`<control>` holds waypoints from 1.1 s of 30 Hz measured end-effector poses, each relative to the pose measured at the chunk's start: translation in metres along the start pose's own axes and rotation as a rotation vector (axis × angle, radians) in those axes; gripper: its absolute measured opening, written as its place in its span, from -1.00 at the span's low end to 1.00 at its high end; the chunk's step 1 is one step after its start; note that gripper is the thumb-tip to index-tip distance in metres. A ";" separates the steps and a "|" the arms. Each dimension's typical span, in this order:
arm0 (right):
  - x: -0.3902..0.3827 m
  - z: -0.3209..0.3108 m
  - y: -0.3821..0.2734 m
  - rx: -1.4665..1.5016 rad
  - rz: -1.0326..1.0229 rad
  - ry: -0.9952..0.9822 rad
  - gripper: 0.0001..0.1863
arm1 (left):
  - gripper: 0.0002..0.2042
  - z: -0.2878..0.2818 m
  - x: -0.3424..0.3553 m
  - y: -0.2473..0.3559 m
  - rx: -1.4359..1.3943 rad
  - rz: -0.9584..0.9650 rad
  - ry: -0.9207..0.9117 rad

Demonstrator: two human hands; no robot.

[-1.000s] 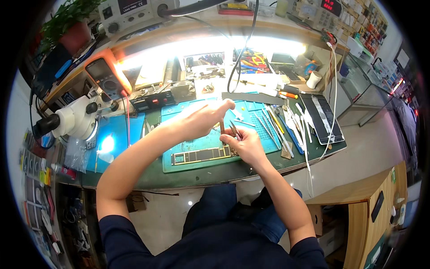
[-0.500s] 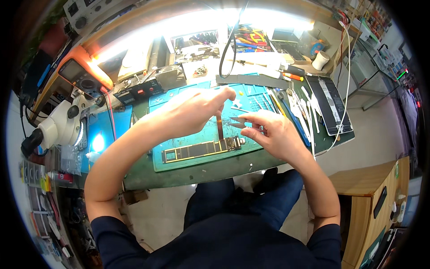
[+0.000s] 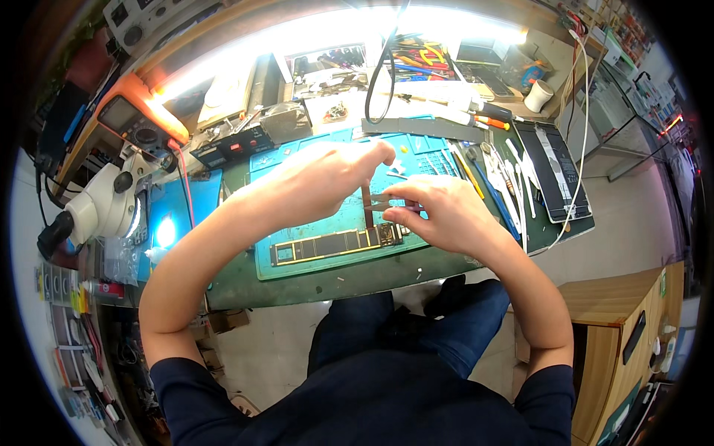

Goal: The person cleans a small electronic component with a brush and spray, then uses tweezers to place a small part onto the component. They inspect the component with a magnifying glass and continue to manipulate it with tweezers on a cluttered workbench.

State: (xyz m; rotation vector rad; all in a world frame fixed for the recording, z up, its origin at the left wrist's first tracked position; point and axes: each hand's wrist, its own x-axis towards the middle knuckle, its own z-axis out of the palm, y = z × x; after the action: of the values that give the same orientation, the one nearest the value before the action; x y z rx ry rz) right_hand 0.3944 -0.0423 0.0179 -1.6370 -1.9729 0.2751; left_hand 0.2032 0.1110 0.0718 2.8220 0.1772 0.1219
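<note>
We have our left hand [image 3: 335,178] raised over the blue mat [image 3: 346,221], its fingers curled closed; a brown strip [image 3: 367,212] runs from beneath them down to the right part of the long board [image 3: 320,247], but the fingertips are hidden, so we cannot tell whether they grip it. Our right hand [image 3: 446,215] pinches dark tweezers [image 3: 379,198] between thumb and forefinger, the prongs a little apart and pointing left at the strip, so near that we cannot tell whether they touch it. The board lies flat near the front edge of the mat, dark with gold-coloured edging, below both hands. The mat rests on a green bench top [image 3: 320,292]. To our left stand a white microscope [image 3: 97,201] and an orange meter [image 3: 137,119], with a black box [image 3: 238,146] between the meter and the mat. A dark flat bar [image 3: 428,129] lies across the mat's far side, and coloured pliers [image 3: 425,59] fill a tray behind it. On our right, slim hand tools lie beside an opened black tablet [image 3: 554,171].
</note>
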 end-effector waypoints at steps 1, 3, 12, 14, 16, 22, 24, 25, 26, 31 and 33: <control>0.001 0.000 0.000 -0.015 -0.009 -0.001 -0.69 | -0.66 0.000 0.000 0.000 0.004 -0.010 -0.008; 0.003 0.001 0.000 -0.026 -0.028 0.003 -0.69 | -0.66 0.000 -0.001 0.000 0.008 -0.020 -0.016; 0.006 -0.001 0.001 -0.046 -0.042 -0.002 -0.67 | -0.70 0.000 -0.005 0.006 -0.151 -0.047 0.091; 0.006 -0.001 0.002 -0.069 -0.041 0.007 -0.66 | -0.68 -0.002 -0.005 0.007 -0.233 -0.070 0.073; 0.006 -0.002 0.003 -0.048 -0.047 -0.004 -0.66 | -0.66 -0.003 -0.005 0.006 -0.326 -0.082 0.033; 0.006 -0.004 0.003 -0.044 -0.077 -0.001 -0.66 | -0.69 -0.007 -0.001 0.004 -0.341 -0.102 -0.052; 0.007 -0.004 0.003 -0.056 -0.083 -0.010 -0.66 | -0.70 -0.008 -0.001 0.003 -0.336 -0.093 -0.080; 0.008 -0.003 0.003 -0.059 -0.078 -0.021 -0.66 | -0.70 -0.008 -0.001 0.002 -0.328 -0.087 -0.088; 0.008 -0.003 0.004 -0.061 -0.073 -0.033 -0.67 | -0.69 -0.008 0.000 0.001 -0.344 -0.095 -0.097; 0.003 -0.002 0.010 -0.052 0.010 -0.019 -0.65 | -0.68 -0.008 0.003 -0.008 -0.494 -0.103 -0.071; -0.002 -0.002 0.016 0.021 0.124 0.014 -0.60 | -0.68 -0.007 0.001 -0.012 -0.625 -0.155 -0.039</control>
State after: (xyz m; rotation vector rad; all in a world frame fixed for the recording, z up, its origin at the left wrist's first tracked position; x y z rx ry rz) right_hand 0.4092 -0.0405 0.0116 -1.7465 -1.8548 0.3290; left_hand 0.2023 0.1241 0.0748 2.1784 0.2904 0.0708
